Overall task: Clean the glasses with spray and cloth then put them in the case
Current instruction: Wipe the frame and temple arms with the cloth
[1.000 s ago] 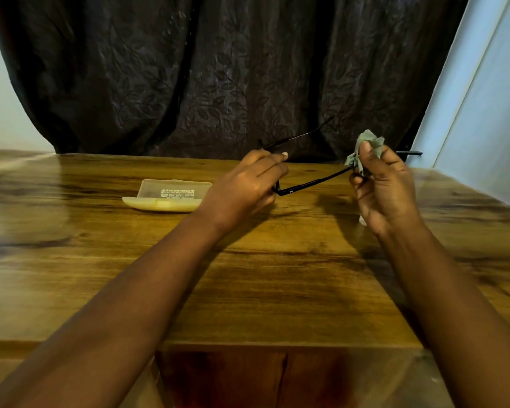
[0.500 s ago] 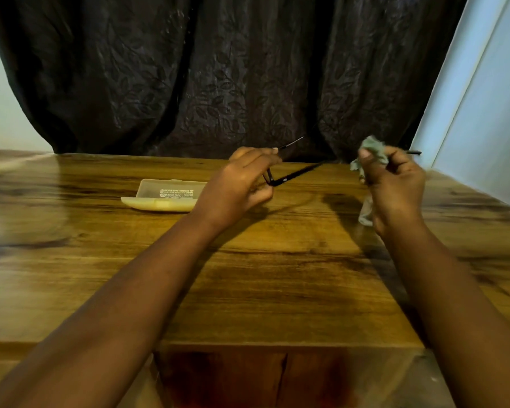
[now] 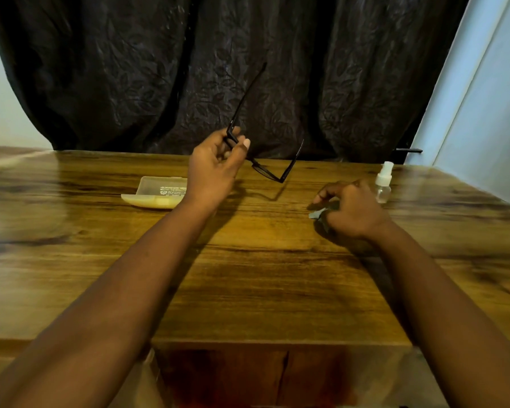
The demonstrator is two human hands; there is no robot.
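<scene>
My left hand pinches the black-framed glasses at one hinge and holds them above the table, both arms unfolded, one pointing up. My right hand is down on the wooden table, fingers curled over the crumpled pale green cloth, most of which is hidden under the palm. The cream glasses case lies open on the table just left of my left hand. A small clear spray bottle with a white cap stands just beyond my right hand.
A dark patterned curtain hangs behind the table's far edge. A pale wall runs along the right side. The table's near edge lies under my forearms.
My right hand let go of the glasses and dropped to the table with the cloth. My left hand lifted the glasses and turned them, so one arm now points up.
</scene>
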